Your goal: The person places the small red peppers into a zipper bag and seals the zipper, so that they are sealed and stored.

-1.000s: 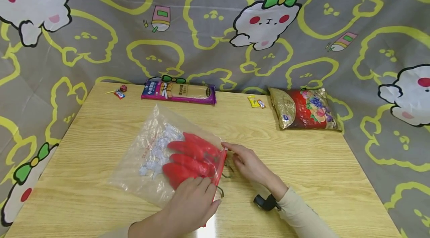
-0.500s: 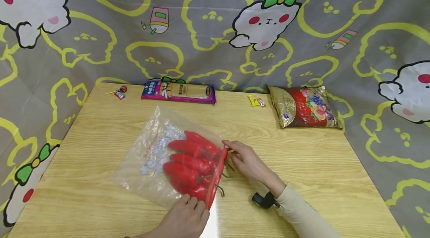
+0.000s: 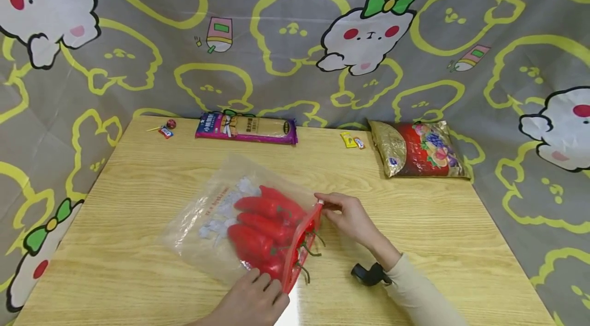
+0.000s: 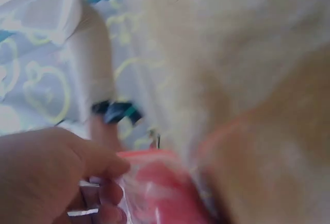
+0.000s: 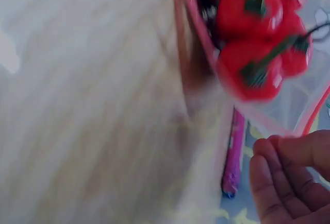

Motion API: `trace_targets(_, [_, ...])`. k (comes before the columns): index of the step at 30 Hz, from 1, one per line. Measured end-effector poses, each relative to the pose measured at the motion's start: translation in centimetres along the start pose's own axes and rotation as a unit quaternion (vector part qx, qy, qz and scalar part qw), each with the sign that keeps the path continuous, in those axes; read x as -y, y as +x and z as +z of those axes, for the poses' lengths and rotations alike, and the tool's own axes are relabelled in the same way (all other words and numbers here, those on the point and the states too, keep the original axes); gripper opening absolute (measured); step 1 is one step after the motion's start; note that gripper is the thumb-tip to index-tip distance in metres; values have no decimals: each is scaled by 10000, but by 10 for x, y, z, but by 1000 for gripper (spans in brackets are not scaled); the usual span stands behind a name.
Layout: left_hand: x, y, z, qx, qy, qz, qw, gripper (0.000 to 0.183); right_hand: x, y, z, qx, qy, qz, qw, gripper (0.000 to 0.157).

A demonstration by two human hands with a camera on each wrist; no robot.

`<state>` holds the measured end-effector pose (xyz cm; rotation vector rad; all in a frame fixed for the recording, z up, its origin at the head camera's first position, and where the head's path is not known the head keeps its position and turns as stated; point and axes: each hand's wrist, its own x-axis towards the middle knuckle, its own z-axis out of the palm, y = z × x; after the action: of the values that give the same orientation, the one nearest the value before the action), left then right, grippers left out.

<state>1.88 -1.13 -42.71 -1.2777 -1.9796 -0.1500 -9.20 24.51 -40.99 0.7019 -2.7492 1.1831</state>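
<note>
A clear zip bag (image 3: 193,234) with a red zip edge lies tilted across the table's middle. Inside are several red peppers (image 3: 265,226), their green stems poking out of the gaping mouth, and some crumpled pale pieces (image 3: 214,229). My left hand (image 3: 251,298) pinches the near corner of the mouth; in the left wrist view, thumb and fingers (image 4: 105,170) grip the red edge. At the far corner, my right hand (image 3: 352,218) pinches the bag by the zip's end. Shiny peppers (image 5: 252,69) and stems fill the opening in the right wrist view.
Along the back of the wooden table (image 3: 438,244) lie a lollipop (image 3: 170,124), a small candy (image 3: 166,133), a purple noodle pack (image 3: 249,129), two small candies (image 3: 351,140) and a gold-red bag (image 3: 419,151). A patterned cloth (image 3: 286,34) hangs behind. A black device (image 3: 370,275) sits at my right wrist.
My left hand has moved off the peppers to the bag's near corner. The red-edged mouth has spread wider, showing more stems. Bag and right hand have shifted slightly right.
</note>
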Motion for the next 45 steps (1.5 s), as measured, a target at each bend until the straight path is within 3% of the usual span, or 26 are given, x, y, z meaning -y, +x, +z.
trace_targets(5, [24,21,-35,-190,-817,-446,9955,38,2,-3,-26,-617,-371,-648,9953,24])
trace_targets(8, [45,31,-55,-407,-1390,-824,9860,37,10,-4,-47,-1132,-469,-999,9874,22])
trace_targets(13, [82,40,-78,-1103,-1887,-1451,9650,32,43,-6,-84,-1933,-315,-1139,9740,23])
trace_targets(17, [110,41,-85,-1617,-2581,-2064,9299,29,73,-7,-102,-2099,391,-1450,9661,16])
trace_targets(21, [132,39,-89,-1999,-3441,-2620,8792,23,87,-8,-106,-2098,1073,-1582,9589,8])
trace_targets(23, [139,39,-91,-2040,-3826,-2934,8520,14,88,-7,-104,-2142,1343,-1663,9531,10])
trace_targets(25, [145,39,-92,-1979,-4126,-3256,8274,6,89,-4,-103,-2318,1263,-1630,9506,11])
trace_targets(28, [151,38,-87,-1782,-4239,-3668,8087,9,88,1,-99,-2424,1498,-1580,9454,13])
trace_targets(30, [155,37,-81,-1617,-4168,-3874,8063,6,87,4,-97,-2478,1375,-1324,9498,14])
trace_targets(34, [161,33,-68,-1496,-3950,-3981,8143,5,83,5,-94,-2425,944,-807,9622,17])
trace_targets(36, [163,32,-65,-1533,-3883,-3967,8175,5,81,5,-94,-2513,633,-679,9634,18])
trace_targets(40, [167,33,-65,-1674,-3755,-3933,8224,5,78,6,-95,-2781,595,-778,9555,18])
trace_targets(45, [169,34,-66,-1723,-3458,-3825,8393,3,79,7,-94,-2887,1117,-883,9468,16])
